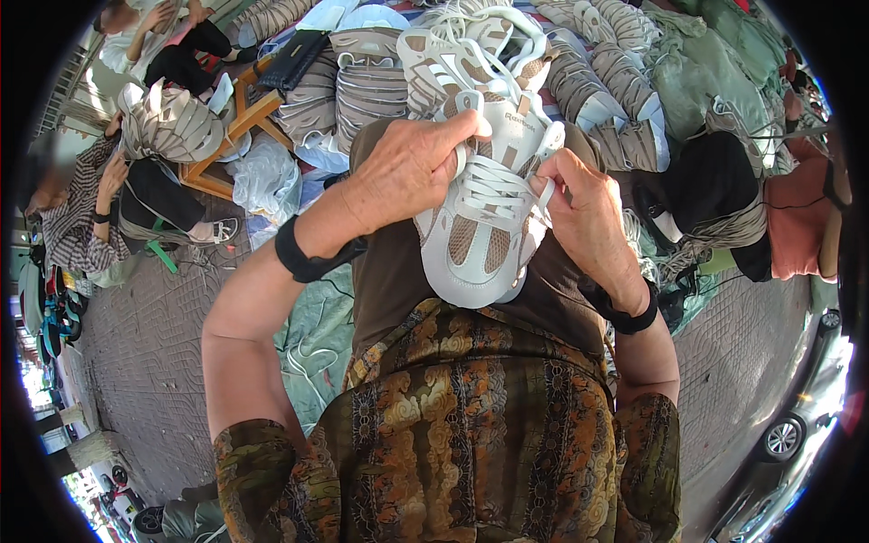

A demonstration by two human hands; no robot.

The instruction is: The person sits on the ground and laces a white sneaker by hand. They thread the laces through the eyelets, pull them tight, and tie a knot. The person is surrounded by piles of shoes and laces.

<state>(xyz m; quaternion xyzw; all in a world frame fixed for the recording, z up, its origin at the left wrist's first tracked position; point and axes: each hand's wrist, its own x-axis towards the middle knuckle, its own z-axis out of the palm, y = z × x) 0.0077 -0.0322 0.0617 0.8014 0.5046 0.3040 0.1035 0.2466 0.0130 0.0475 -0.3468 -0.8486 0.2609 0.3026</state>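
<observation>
A grey-white shoe upper (pixel 466 262) with tan mesh panels lies across my lap, toe toward me. White shoelace (pixel 493 190) crosses its front in several rows. My left hand (pixel 407 167) is closed on the upper's left eyelet edge, thumb stretched toward the tongue (pixel 520 131); its other fingertips are partly hidden. On the right side, my right hand (pixel 588 213) pinches a length of the lace beside the eyelets. More pale uppers with loose laces (pixel 453 45) lie just beyond, against the far end of this one.
Bundled grey-tan uppers (pixel 371 100) are stacked beyond my knees, with more bundles (pixel 602 77) at right. A wooden frame stool (pixel 213 181) stands left, near a clear plastic bag (pixel 267 181). Co-workers sit at both sides; one person's hand (pixel 113 172) shows at left. Green sheeting (pixel 697 68) lies far right.
</observation>
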